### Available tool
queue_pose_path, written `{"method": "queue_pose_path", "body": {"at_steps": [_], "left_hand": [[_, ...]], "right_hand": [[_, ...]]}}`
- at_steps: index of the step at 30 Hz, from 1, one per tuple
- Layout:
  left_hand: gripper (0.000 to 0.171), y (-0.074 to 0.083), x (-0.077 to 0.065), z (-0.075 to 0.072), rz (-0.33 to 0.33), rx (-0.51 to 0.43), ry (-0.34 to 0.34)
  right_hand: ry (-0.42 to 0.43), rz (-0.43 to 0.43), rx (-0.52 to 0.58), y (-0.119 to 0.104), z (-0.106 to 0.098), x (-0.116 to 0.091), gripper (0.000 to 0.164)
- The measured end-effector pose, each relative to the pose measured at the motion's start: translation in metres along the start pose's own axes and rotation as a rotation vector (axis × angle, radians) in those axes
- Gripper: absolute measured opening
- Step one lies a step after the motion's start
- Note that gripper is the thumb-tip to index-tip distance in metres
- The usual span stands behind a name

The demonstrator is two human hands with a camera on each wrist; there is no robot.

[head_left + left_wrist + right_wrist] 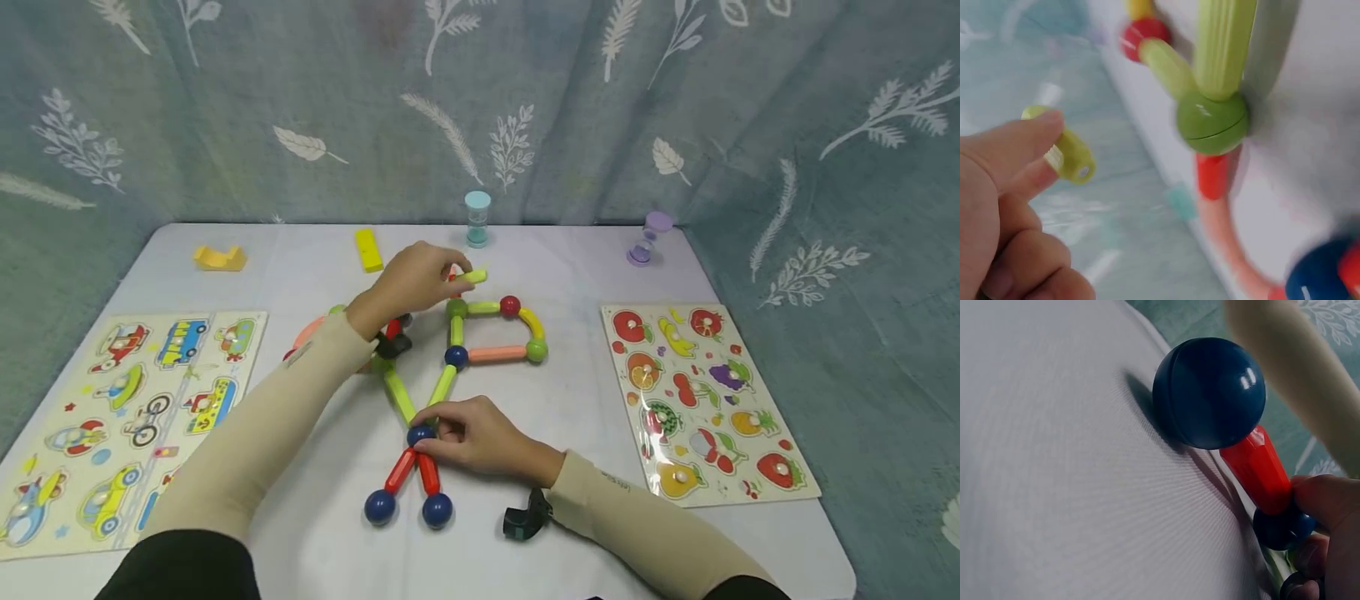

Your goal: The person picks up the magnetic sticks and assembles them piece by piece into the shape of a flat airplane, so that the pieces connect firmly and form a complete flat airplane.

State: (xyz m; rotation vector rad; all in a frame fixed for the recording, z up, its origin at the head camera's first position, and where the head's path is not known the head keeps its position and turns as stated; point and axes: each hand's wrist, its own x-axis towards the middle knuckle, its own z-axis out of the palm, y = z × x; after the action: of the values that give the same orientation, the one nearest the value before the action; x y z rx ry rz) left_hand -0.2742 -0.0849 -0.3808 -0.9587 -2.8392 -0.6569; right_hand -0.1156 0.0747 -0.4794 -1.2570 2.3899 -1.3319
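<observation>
A figure of magnetic sticks and balls lies on the white table. My left hand [420,279] pinches a short yellow-green magnetic stick [1075,156] between thumb and forefinger, above the figure's far end and apart from the green ball [1213,122]. With thumb and fingers, my right hand [480,433] holds the blue ball [421,435] at the figure's lower joint. From that ball, red sticks [401,469] run down to two more blue balls [380,507]. A loop with a red ball [510,307] and a salmon stick [497,354] stands at right; my left forearm partly hides the left side.
Picture puzzle boards lie on both sides, vehicles [167,379] at left and fruit [705,400] at right. Toward the back edge are a yellow arched block [220,258], a yellow block [368,250], a teal sand timer [477,218] and a purple sand timer [647,239].
</observation>
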Motion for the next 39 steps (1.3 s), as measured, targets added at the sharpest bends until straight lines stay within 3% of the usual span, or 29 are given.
{"method": "queue_pose_path", "body": {"at_steps": [4, 7, 11, 15, 19, 24, 32, 39], "left_hand": [[0.025, 0.019, -0.075, -0.021, 0.012, -0.018, 0.005], [0.028, 0.037, -0.130, -0.029, -0.045, -0.037, -0.033], [0.025, 0.062, -0.189, -0.022, -0.086, -0.078, -0.052], [0.025, 0.084, -0.228, -0.002, -0.067, -0.121, -0.024], [0.024, 0.099, -0.248, 0.016, -0.048, -0.116, -0.005], [0.020, 0.106, -0.258, 0.028, -0.059, -0.095, 0.023], [0.020, 0.105, -0.261, 0.035, -0.032, -0.052, 0.085], [0.023, 0.101, -0.268, 0.037, -0.062, -0.005, 0.085]], "right_hand": [[0.006, 0.013, 0.005, -0.003, 0.002, -0.001, 0.029], [0.015, 0.009, -0.007, -0.004, 0.002, 0.000, 0.030], [0.028, -0.001, -0.017, -0.006, 0.000, 0.000, 0.028], [0.045, -0.015, -0.009, -0.010, -0.001, 0.000, 0.029], [0.066, -0.029, 0.016, -0.015, -0.001, -0.005, 0.027], [0.059, -0.035, 0.075, -0.025, 0.002, -0.022, 0.023], [-0.079, -0.074, 0.101, -0.042, 0.002, -0.051, 0.019], [-0.129, -0.067, 0.015, -0.047, 0.003, -0.054, 0.029]]}}
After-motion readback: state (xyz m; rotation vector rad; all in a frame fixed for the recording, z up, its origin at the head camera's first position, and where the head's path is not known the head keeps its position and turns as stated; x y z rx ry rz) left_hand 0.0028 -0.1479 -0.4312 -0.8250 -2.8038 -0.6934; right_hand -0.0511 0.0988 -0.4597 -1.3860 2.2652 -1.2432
